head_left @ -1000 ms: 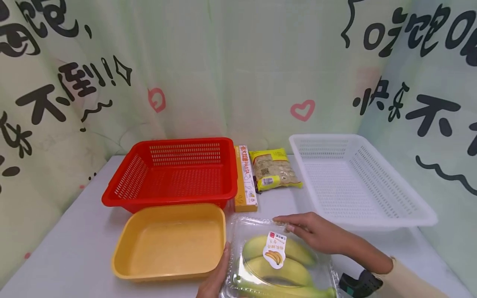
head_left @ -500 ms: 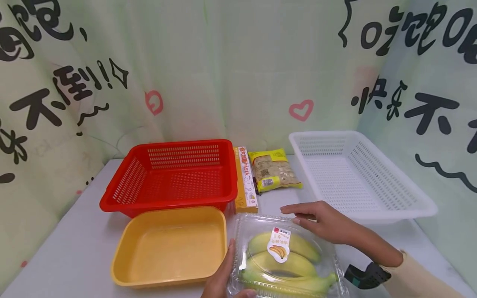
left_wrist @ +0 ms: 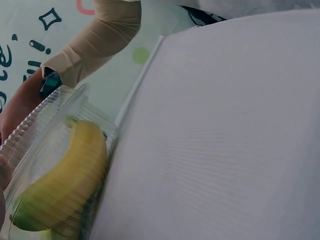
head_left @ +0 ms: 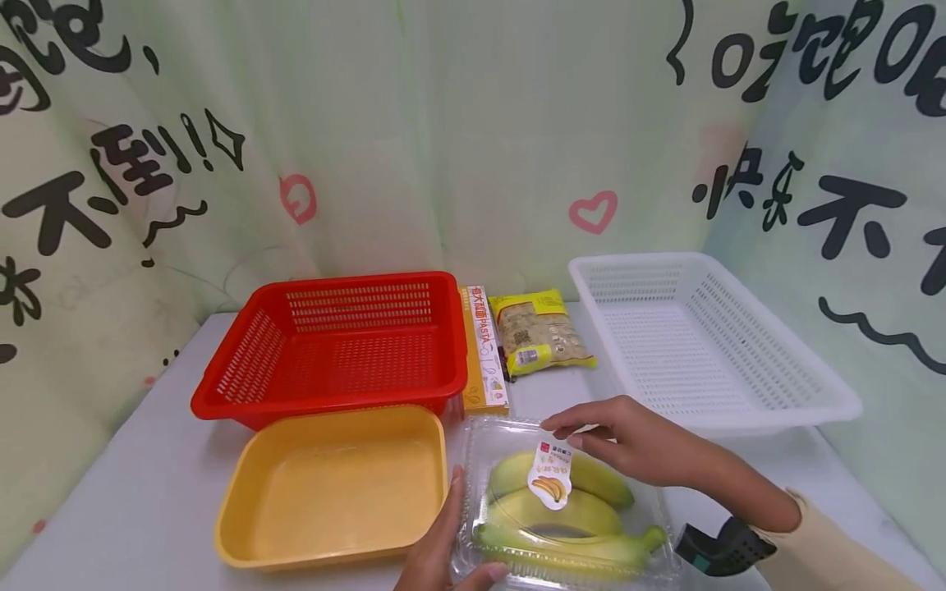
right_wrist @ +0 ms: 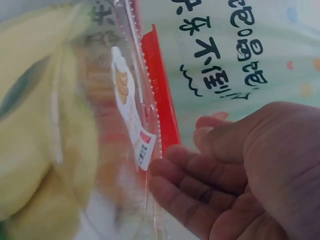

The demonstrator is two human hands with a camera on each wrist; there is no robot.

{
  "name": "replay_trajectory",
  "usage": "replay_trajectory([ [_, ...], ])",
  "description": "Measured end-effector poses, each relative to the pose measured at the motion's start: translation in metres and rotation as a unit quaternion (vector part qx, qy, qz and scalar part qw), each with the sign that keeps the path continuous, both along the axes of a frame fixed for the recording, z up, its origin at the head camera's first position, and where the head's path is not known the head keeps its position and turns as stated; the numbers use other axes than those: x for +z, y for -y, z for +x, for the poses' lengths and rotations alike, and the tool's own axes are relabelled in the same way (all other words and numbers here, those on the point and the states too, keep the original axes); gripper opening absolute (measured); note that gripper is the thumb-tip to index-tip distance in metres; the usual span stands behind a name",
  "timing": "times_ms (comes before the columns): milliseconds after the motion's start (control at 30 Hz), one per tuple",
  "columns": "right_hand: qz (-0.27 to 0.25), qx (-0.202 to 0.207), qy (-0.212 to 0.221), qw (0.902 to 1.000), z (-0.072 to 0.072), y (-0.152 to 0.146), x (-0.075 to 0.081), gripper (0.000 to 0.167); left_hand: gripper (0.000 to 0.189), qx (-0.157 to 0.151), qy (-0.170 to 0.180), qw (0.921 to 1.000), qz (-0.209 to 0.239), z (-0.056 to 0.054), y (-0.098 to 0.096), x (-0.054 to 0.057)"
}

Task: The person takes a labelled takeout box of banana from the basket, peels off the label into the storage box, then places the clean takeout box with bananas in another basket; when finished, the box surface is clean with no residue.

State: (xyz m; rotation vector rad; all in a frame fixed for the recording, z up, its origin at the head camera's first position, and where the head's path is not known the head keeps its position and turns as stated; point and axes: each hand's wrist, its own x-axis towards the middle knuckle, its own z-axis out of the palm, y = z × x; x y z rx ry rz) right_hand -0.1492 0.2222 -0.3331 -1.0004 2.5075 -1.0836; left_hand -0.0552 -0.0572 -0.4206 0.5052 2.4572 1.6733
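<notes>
A clear plastic clamshell box [head_left: 484, 443] holds several yellow-green bananas [head_left: 591, 554]. My left hand [head_left: 443, 538] grips its left side, fingers along the side wall and thumb at the front. On the lid is a white label [head_left: 549, 484] with a banana picture. Over the box's far edge, my right hand [head_left: 628, 439] is bent with its fingertips right at the label's upper end. Nothing shows between the fingers of the right hand [right_wrist: 250, 175] in the right wrist view. A banana [left_wrist: 75, 175] shows through the box wall in the left wrist view.
A yellow tray [head_left: 232, 509] stands left of the box, with a red basket [head_left: 214, 398] behind it. A pasta box [head_left: 484, 353] and a yellow-ended bag [head_left: 543, 332] lie at the back middle. A white basket [head_left: 835, 406] stands at the right.
My right hand rose off the box's far edge, then came back left to the label's upper end. The left hand stays on the box, its thumb now showing at the front.
</notes>
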Motion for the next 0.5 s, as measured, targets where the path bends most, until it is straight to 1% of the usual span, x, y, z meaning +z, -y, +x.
replay_trajectory([
  [100, 0.015, -0.012, -0.009, 0.9998, -0.0021, 0.0028, -0.0029, 0.031, 0.099, -0.004, -0.015, 0.9999, -0.006, -0.0026, -0.0014, -0.0016],
  [233, 0.032, -0.012, -0.027, 0.9991, -0.0037, 0.0068, -0.0066, 0.031, 0.097, -0.004, -0.036, 0.9992, -0.014, -0.0047, -0.0018, -0.0031],
  [367, 0.034, 0.0, -0.067, 0.9972, -0.0042, 0.0086, -0.0077, 0.03, 0.097, 0.006, -0.06, 0.9982, -0.009, -0.0036, -0.0023, -0.0058],
  [500, 0.04, 0.012, -0.108, 0.9933, -0.004, 0.0104, -0.0082, 0.029, 0.098, 0.016, -0.068, 0.9976, -0.005, -0.0015, -0.0041, -0.0085],
])
